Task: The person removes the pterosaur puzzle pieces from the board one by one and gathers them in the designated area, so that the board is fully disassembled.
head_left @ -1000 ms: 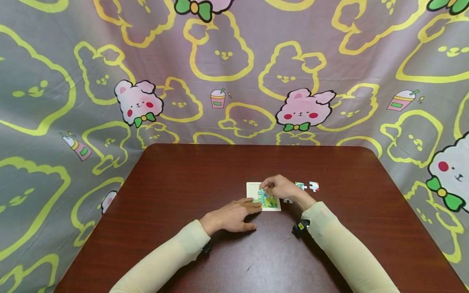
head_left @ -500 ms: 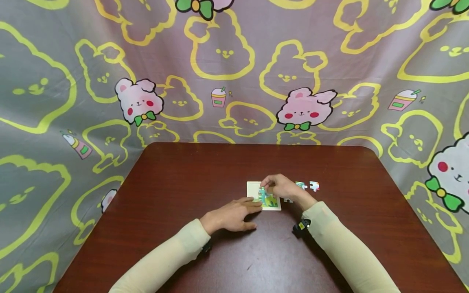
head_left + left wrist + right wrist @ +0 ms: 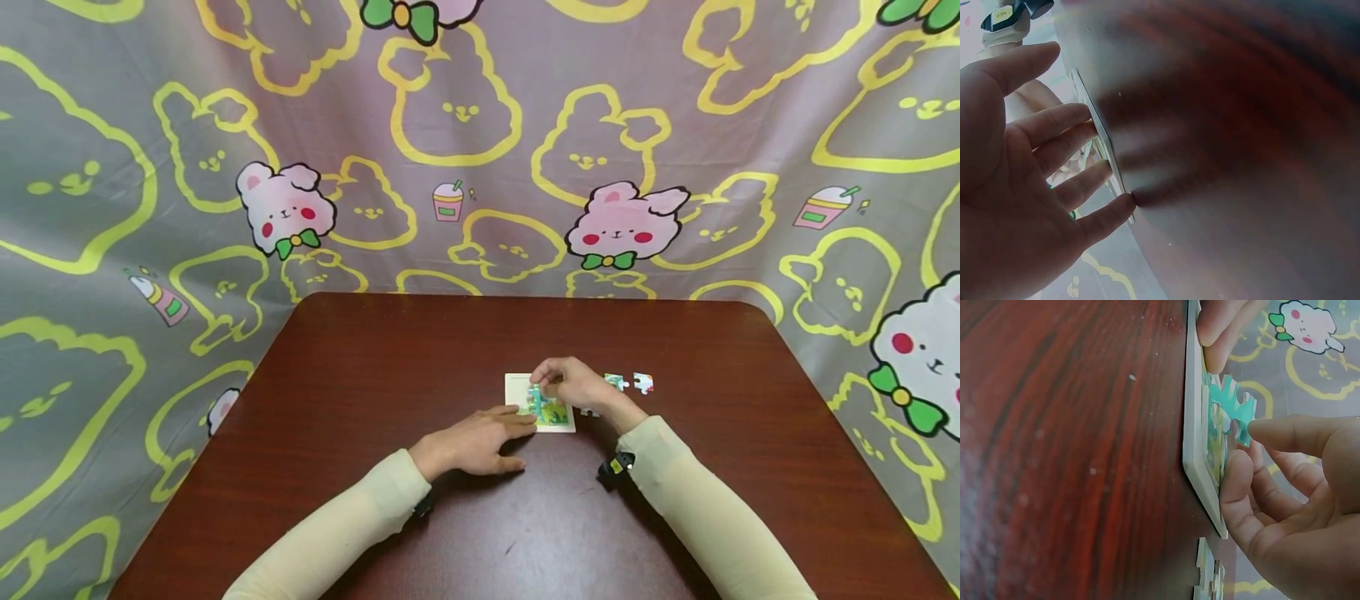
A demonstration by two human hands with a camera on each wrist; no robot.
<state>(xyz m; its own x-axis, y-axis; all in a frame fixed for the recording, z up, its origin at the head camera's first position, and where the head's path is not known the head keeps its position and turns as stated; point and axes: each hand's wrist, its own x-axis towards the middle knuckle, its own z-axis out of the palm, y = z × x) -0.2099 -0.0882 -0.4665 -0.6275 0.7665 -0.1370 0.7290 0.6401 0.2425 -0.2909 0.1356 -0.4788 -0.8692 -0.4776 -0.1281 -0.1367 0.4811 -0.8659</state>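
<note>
A jigsaw board (image 3: 516,385) with a pale frame lies on the table, its right part filled with green and yellow picture pieces. My left hand (image 3: 480,440) rests with spread, nearly straight fingers on the board's left front edge. In the left wrist view those fingertips (image 3: 1124,201) lie along the rim. My right hand (image 3: 576,385) is over the board's upper right part. In the right wrist view, the right hand (image 3: 1304,494) pinches a teal puzzle piece (image 3: 1235,406), tilted up from the board, with the index fingertip at its edge. The right hand hides part of the board from the head camera.
Several loose puzzle pieces (image 3: 642,382) lie just right of the board, one partly under the right wrist. The brown table (image 3: 390,358) reaches back to a patterned curtain (image 3: 480,192). Each wrist carries a small black camera (image 3: 617,468).
The teal piece has shifted and turned slightly under the right fingers, which moved very little. The left hand has stayed in place on the board.
</note>
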